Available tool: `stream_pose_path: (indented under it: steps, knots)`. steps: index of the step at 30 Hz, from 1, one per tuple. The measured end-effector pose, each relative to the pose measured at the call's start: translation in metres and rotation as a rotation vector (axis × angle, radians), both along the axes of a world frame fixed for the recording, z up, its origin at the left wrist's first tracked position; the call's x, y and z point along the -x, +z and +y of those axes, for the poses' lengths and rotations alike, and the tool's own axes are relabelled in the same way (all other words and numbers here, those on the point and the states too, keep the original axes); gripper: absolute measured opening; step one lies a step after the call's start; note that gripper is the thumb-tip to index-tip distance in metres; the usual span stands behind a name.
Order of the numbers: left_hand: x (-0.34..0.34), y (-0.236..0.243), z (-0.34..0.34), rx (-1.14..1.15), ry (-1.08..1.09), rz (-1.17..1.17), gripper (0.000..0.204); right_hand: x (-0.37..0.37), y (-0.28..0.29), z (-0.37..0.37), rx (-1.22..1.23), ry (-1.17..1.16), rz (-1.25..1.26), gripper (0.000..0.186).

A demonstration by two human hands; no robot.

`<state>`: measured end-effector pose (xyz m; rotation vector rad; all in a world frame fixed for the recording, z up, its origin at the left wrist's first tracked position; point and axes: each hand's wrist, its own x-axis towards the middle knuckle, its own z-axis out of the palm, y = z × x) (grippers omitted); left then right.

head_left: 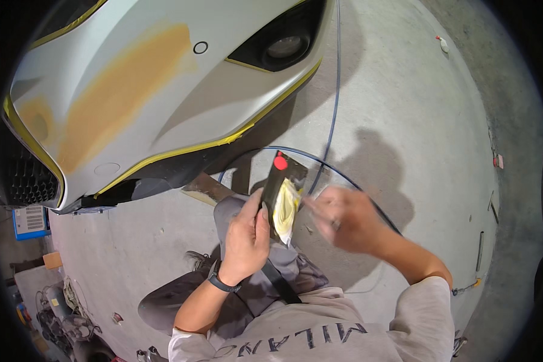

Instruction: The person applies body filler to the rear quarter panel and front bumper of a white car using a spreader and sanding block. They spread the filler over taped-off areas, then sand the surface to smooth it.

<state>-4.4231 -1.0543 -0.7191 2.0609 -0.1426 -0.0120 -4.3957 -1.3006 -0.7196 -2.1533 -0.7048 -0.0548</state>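
Note:
A dark rectangular board [276,174] is held in my left hand [248,232], thumb along its near edge. On it lie a red blob [280,161] and a larger smear of pale yellow, whitish paste [284,212]. My right hand [348,218], blurred by motion, is closed beside the board's right edge on what looks like a thin spreader, whose tip is at the paste; its exact shape is unclear. Above my hands is a white car bumper [217,96] with yellow masking tape [223,140] along its lower edge and a tan filler patch [120,90].
A blue hose [335,102] crosses the concrete floor [416,96] under the board. A small white bottle [443,44] stands at the upper right. A blue-grey machine [29,222] and dark equipment [66,317] sit at the left. A long rod [480,250] lies at the right.

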Motion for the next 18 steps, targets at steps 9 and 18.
stream_pose_path:
  steps: [9, 18]
  knots:
    - [0.0062, 0.0009, 0.0034, 0.075, 0.090, 0.160, 0.038, -0.0027, -0.0043, 0.0017, 0.028, 0.221, -0.018, 0.036]
    - [0.0074, -0.0002, 0.0063, 0.055, 0.106, 0.099, 0.037, -0.0025, -0.0026, 0.0071, -0.024, 0.126, -0.043, 0.031]
